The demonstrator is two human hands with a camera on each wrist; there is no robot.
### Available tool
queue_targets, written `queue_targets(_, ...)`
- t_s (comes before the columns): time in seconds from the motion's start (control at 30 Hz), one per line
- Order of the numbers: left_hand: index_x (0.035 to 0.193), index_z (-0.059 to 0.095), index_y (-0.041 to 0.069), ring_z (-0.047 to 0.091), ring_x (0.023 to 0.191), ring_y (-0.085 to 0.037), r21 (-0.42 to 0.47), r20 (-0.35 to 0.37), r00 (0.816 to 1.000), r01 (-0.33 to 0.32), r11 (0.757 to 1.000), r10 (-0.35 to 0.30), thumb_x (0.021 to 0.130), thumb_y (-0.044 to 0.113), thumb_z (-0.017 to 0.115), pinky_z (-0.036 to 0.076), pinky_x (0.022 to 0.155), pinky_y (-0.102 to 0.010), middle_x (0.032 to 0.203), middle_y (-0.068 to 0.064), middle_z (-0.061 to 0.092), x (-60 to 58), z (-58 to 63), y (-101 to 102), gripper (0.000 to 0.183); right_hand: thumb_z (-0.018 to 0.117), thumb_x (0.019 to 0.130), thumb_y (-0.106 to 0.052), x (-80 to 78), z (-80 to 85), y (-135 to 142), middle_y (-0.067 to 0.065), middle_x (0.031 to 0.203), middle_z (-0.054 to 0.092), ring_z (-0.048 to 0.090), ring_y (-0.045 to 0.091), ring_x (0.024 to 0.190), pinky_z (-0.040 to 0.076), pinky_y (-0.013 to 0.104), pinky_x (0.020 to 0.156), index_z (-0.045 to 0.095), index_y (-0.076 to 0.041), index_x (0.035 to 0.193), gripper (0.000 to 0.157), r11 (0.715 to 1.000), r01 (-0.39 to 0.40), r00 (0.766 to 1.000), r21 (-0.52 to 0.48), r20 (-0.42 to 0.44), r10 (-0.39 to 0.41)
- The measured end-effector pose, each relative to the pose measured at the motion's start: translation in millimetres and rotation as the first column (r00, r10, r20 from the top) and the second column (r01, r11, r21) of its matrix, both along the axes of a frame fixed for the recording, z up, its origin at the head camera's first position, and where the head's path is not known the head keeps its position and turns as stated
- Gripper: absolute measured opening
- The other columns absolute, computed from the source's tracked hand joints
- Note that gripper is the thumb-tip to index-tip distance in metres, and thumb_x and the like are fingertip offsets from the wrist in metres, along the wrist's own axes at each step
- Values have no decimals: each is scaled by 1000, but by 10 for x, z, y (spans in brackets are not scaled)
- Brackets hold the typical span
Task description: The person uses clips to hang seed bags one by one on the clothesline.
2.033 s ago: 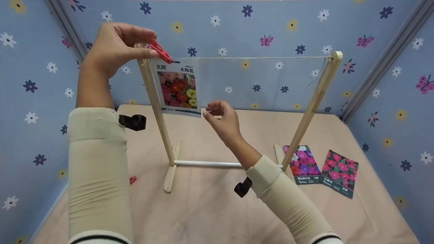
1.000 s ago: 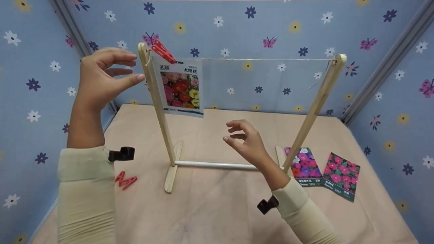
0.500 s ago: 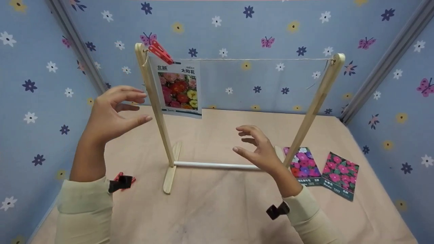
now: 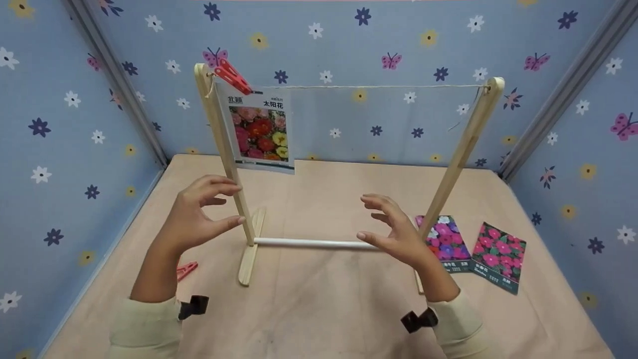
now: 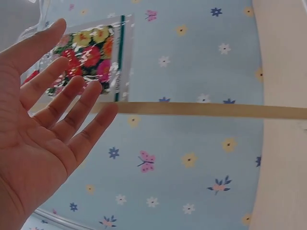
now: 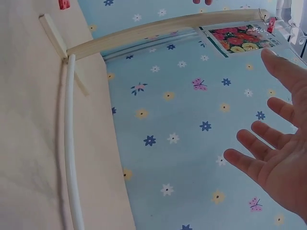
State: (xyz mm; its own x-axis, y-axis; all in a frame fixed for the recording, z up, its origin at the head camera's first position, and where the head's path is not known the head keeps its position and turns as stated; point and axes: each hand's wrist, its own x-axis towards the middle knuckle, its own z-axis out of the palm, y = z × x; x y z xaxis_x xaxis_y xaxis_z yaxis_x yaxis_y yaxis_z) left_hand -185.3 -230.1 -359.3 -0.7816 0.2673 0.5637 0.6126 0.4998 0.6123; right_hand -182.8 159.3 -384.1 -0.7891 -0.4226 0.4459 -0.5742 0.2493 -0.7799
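A flower seed packet point(image 4: 260, 132) hangs from a string point(image 4: 369, 87) at its left end, held by a red clothespin point(image 4: 233, 77). The string runs between two wooden posts of a stand. My left hand point(image 4: 202, 214) is beside the left post point(image 4: 223, 134), fingers loosely spread and holding nothing; the palm shows in the left wrist view. Toward the right post point(image 4: 461, 154) is my right hand point(image 4: 394, 232), also with nothing in it, its fingers relaxed and apart. In the head view it overlaps the right end of the white rod point(image 4: 314, 243) joining the posts.
Two more flower packets, one purple and pink point(image 4: 446, 239) and one pink point(image 4: 500, 257), lie on the peach cloth point(image 4: 319, 309) at the right. Another red clothespin point(image 4: 187, 270) lies at the left, partly behind my left wrist. Flower-patterned walls point(image 4: 319, 60) enclose the back and sides.
My left hand has let go of the red clothespin and come down beside the left post. The right hand has moved away from the packet, down and right. The packet stays hanging.
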Motion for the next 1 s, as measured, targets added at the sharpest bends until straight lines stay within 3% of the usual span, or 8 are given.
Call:
queue_targets(0.17, 111, 72, 4, 61, 104, -17, 37, 5, 1000, -30, 999, 30, 67, 0, 88, 56, 83, -41, 116, -11, 64, 47, -190, 95, 47, 76, 80, 4, 17, -43, 56, 30, 136, 46, 49, 40, 123, 40, 59, 102, 49, 11, 133, 59, 1000, 21, 1000, -14, -23, -21)
queue_targets(0.3, 106, 72, -4, 61, 101, -24, 48, -6, 998, -59, 997, 60, 65, -8, 86, 55, 82, -45, 110, -19, 64, 155, -201, 225, 44, 75, 80, 7, 33, -75, 97, 31, 135, 47, 49, 41, 122, 41, 59, 100, 50, 12, 131, 57, 999, 44, 998, -28, -38, -45)
queue_targets(0.37, 104, 72, -4, 61, 100, -24, 47, -11, 997, -79, 996, 79, 65, -9, 86, 56, 84, -40, 109, -18, 64, 187, -223, 270, 42, 75, 79, 8, 40, -97, 121, 31, 134, 48, 50, 42, 121, 41, 59, 100, 51, 12, 130, 56, 998, 57, 997, -34, -45, -59)
queue_targets(0.47, 105, 74, 1, 61, 99, -21, 59, -41, 996, -78, 995, 81, 66, -5, 87, 54, 86, -25, 109, -12, 65, 133, -393, 253, 42, 75, 78, 9, 54, -141, 167, 31, 131, 50, 51, 43, 119, 43, 59, 98, 53, 12, 128, 54, 996, 78, 994, -35, -76, -81)
queue_targets(0.6, 108, 74, 7, 62, 98, -19, 72, -84, 994, -58, 996, 64, 67, -1, 88, 49, 86, -14, 111, -5, 66, 53, -622, 189, 44, 75, 77, 10, 75, -206, 218, 29, 126, 54, 56, 25, 116, 45, 60, 93, 56, 11, 124, 50, 993, 108, 985, -38, -130, -112)
queue_targets(0.7, 108, 74, 6, 62, 98, -19, 65, -99, 993, -60, 996, 67, 67, 0, 88, 48, 87, -14, 111, -4, 66, 51, -678, 184, 44, 76, 77, 10, 93, -233, 246, 26, 122, 57, 58, 17, 111, 48, 58, 91, 58, 11, 122, 48, 990, 140, 977, -36, -155, -144)
queue_targets(0.87, 107, 74, 4, 62, 103, -20, 44, -110, 989, -91, 995, 96, 65, 1, 89, 45, 90, -12, 110, -5, 66, 62, -746, 197, 44, 76, 77, 9, 135, -256, 312, 24, 119, 59, 61, 37, 104, 50, 56, 89, 59, 10, 121, 47, 980, 197, 969, -36, -148, -200)
queue_targets(1.0, 107, 74, 3, 60, 108, -22, 37, -94, 990, -102, 994, 105, 64, 0, 90, 41, 95, -11, 113, -7, 66, 71, -786, 200, 46, 76, 76, 12, 164, -285, 385, 24, 115, 59, 61, 40, 100, 52, 48, 89, 61, 11, 118, 45, 974, 217, 963, -61, -148, -224)
